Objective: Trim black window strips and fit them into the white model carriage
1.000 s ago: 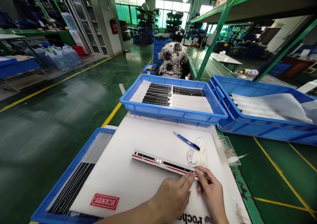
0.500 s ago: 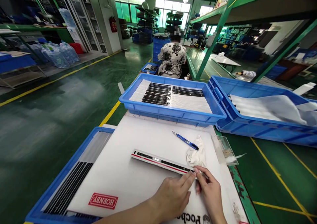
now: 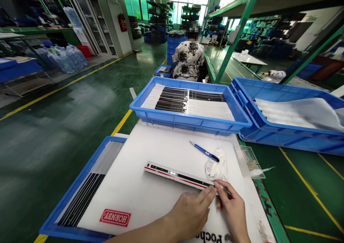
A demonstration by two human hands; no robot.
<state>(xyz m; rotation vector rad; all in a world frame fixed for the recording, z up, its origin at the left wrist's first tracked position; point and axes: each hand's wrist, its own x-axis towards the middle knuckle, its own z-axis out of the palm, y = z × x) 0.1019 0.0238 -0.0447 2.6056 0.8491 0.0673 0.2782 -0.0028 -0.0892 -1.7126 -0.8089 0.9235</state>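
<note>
Model train carriage (image 3: 174, 175), long, narrow and white with a red stripe and a dark window band, lies aslant above a white foam board (image 3: 131, 189); whether its far left end touches the board, I cannot tell. Both bare hands hold its right end: the right hand (image 3: 233, 205) has thumb and forefinger pinched narrowly at the tip, while the left hand (image 3: 189, 212) presses bunched fingers against the near side, just beside them. Beyond the hands, a blue craft knife (image 3: 203, 151) lies with its dark end on a crumpled white cloth (image 3: 217, 168). A blue plastic tray (image 3: 188, 120) of black and white strips stands at the board's far edge. Near the left forearm, the board bears a red, upside-down HORNBY mark (image 3: 115, 218).
</note>
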